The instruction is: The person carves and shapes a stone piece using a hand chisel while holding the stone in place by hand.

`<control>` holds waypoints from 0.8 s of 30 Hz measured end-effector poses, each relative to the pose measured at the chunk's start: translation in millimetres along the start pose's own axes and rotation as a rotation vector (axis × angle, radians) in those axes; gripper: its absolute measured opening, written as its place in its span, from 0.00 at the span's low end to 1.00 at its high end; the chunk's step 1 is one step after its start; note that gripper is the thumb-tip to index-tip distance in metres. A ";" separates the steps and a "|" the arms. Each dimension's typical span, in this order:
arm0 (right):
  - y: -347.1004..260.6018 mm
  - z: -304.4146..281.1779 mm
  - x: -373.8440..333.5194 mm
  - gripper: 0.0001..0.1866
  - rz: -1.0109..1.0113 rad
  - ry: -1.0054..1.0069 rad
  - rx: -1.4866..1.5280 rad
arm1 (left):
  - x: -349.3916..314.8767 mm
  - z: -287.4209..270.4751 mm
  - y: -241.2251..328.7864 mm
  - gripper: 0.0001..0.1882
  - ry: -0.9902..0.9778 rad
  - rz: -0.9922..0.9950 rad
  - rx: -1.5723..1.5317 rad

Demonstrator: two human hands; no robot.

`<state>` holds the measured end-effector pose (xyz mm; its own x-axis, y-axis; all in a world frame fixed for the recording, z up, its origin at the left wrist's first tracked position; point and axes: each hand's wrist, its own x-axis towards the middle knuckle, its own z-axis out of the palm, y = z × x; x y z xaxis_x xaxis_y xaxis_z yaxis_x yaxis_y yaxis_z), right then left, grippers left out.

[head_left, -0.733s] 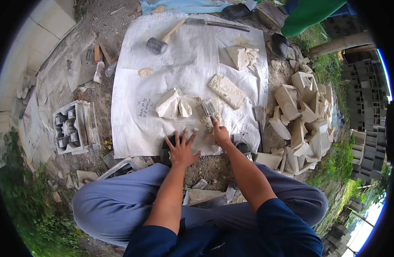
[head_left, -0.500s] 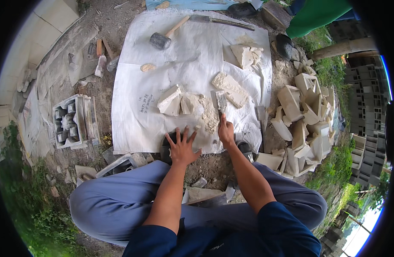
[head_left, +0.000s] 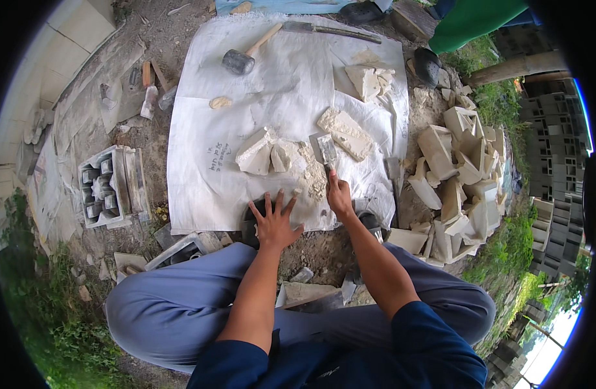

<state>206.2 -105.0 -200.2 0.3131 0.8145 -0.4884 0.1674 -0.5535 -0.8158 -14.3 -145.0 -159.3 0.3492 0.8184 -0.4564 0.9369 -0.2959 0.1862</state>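
Two hands are busy before me: the left hand [head_left: 275,227], back upward, has its fingers spread wide at the near edge of a white sheet [head_left: 201,175], while the right hand [head_left: 339,196] curls its fingers around the handle of a scraper [head_left: 326,150]. That blade sits between a patch of pale crumbs [head_left: 316,183] and a rough slab [head_left: 347,135]; whether it touches the slab I cannot tell. Left of the crumbs lies a broken chunk [head_left: 255,153], and farther off, a black-headed mallet [head_left: 238,63].
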 end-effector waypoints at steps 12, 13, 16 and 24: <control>14.5 4.7 0.7 0.43 0.083 0.080 -0.027 | -0.9 2.5 -2.6 0.46 -0.015 -0.018 0.010; 3.9 19.4 -11.1 0.43 0.093 0.053 -0.027 | -6.2 2.6 -9.9 0.46 0.000 -0.034 0.021; 17.5 3.9 -0.2 0.44 -0.016 0.070 0.102 | 3.8 -0.6 6.4 0.47 0.013 0.001 -0.003; 2.2 -2.7 0.1 0.50 0.157 0.021 -0.481 | -2.1 5.6 2.5 0.46 -0.027 -0.013 -0.010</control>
<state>209.1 -106.6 -201.3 0.3873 0.7141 -0.5832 0.5269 -0.6905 -0.4956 -12.6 -150.2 -162.8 0.3374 0.8087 -0.4818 0.9412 -0.2803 0.1886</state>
